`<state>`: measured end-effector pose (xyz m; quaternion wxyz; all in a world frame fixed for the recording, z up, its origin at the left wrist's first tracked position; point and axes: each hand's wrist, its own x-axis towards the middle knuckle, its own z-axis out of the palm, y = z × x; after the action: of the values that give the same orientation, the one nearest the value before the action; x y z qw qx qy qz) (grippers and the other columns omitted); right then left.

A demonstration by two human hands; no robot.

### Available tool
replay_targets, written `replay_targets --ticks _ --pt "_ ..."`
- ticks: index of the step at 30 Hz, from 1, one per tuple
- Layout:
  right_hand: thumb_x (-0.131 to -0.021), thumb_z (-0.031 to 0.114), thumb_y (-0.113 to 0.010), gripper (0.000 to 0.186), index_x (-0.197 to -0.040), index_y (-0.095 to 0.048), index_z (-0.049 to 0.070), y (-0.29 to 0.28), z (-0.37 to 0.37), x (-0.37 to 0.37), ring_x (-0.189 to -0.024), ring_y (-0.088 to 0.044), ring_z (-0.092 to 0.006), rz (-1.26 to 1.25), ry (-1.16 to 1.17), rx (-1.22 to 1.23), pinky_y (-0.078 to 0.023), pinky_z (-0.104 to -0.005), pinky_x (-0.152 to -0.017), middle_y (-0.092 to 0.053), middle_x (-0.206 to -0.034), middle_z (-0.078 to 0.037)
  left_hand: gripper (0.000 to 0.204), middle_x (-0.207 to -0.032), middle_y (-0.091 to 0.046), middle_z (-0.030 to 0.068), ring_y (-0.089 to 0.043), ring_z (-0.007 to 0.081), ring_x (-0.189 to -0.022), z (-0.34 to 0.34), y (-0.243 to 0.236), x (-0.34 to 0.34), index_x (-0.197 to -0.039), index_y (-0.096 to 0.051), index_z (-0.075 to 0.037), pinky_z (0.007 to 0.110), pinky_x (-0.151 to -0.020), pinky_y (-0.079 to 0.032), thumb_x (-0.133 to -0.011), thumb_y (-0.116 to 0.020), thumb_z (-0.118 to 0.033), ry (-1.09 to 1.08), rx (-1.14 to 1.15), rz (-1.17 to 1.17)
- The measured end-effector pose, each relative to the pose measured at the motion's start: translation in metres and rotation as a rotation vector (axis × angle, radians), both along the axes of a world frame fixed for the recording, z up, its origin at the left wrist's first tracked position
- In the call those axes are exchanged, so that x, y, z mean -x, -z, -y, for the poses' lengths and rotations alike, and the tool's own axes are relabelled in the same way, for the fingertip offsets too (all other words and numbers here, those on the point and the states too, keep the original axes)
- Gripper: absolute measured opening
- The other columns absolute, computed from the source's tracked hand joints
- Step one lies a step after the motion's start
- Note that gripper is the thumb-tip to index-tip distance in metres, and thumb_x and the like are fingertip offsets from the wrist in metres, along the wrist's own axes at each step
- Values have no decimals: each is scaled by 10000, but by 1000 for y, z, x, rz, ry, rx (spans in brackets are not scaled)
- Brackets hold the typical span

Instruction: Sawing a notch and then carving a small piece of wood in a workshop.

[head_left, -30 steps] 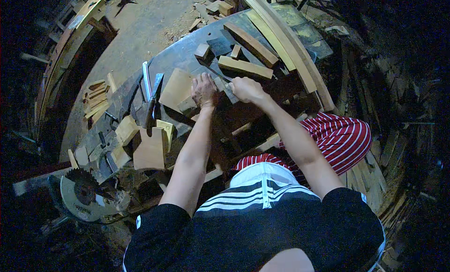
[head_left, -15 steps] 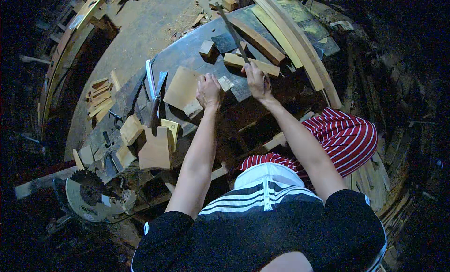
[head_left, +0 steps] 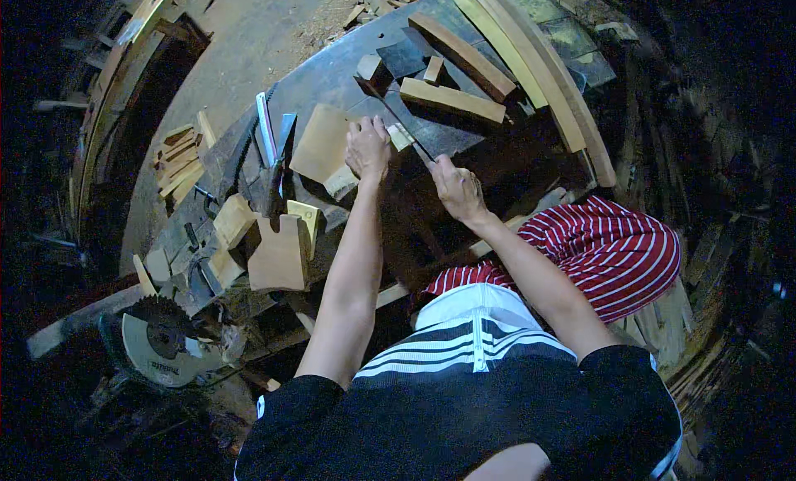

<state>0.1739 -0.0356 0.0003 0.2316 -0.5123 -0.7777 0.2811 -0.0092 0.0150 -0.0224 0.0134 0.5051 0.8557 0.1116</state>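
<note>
My right hand is closed around the near end of a long, thin, dark flat tool, perhaps a file. Its blade slants away to the far left, crossing beside a small pale piece on the dark metal tabletop. My left hand, fingers curled in, rests at the right edge of a flat wooden board; what lies under its fingers is hidden. Beyond the blade stand a small wood block and a longer wooden bar.
Left of the board lie a steel square, a blue-edged blade and cut wood blocks. A circular saw with an exposed toothed blade sits at lower left. Long planks run along the right. Scrap sticks lie far left.
My right hand has drawn the dark tool back toward me, its far end now nearer. My left hand stays by the board. The whole view has shifted slightly.
</note>
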Motion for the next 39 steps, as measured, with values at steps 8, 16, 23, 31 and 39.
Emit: replay_targets --ticks 8,16,23,31,39 --pt "-894 262 -526 168 -820 -529 111 -1 6 3 -427 -568 -298 108 133 -269 -438 -422 -373 -536 -480 -100 253 -803 -623 118 -597 314 -746 -6 -6 -14 -783 -608 -85 426 -652 -479 -868 -493 -294 -34 -32 45" --pt "-895 246 -513 134 -851 -546 124 -28 15 -7 -437 -586 -281 319 35 -64 -440 -401 -373 -551 -476 -96 256 -814 -627 105 -605 298 -753 -5 8 -5 -776 -610 -93 415 -637 -485 -872 -488 -297 -54 -116 27" --pt "-907 238 -486 159 -855 -519 92 -23 -11 20 -481 -600 -329 324 40 -140 -462 -430 -406 -578 -523 -144 269 -838 -618 82 -610 276 -770 -5 6 -5 -793 -613 -101 410 -616 -496 -884 -473 -312 -43 -96 -45" --pt "-904 239 -477 185 -950 -536 69 -31 1 9 -503 -614 -337 306 -47 95 -476 -464 -434 -595 -548 -164 272 -807 -615 86 -613 280 -753 -1 -9 -13 -775 -619 -106 413 -600 -500 -886 -470 -304 -59 -38 -7" --pt "-916 239 -454 183 -915 -528 72 -22 -4 18 -477 -602 -337 290 14 7 -468 -458 -412 -588 -536 -157 287 -798 -620 87 -618 277 -757 -9 -4 -9 -773 -626 -101 413 -597 -502 -890 -463 -306 -44 -71 7"
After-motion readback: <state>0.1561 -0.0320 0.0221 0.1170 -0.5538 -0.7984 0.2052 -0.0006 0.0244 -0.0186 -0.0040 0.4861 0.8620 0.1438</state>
